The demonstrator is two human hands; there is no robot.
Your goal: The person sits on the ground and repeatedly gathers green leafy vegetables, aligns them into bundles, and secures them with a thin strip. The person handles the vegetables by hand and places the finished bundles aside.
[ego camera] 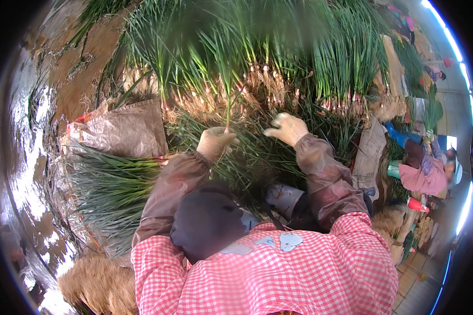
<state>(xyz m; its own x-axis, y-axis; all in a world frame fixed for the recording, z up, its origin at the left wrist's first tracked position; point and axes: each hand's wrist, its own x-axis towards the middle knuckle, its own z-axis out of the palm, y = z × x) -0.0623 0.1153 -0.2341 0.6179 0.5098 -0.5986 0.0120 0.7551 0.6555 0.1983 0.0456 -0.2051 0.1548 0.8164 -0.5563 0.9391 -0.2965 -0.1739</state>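
Observation:
My left hand (216, 142), in a pale glove, pinches a single green garlic stalk (228, 106) near its pinkish base. The stalk stands upright, its leaves overlapping the plants behind. Off to the right, my right hand (287, 128), also gloved, is held with its fingers apart and nothing visible between them. Just beyond both hands lies a thick row of green garlic (260, 78), with small bulbs and pale roots towards me. Loose green leaves (256, 157) cover the ground beneath my hands. A laid bundle of green garlic (114, 193) is beside my left forearm.
A brown sack-like sheet (122, 128) lies left of my left hand. Dry root clumps (98, 281) sit at the lower left. On the right are a wooden board (370, 153), a red cone-shaped object (417, 204) and a seated person (427, 171) in blue boots, handling green stalks.

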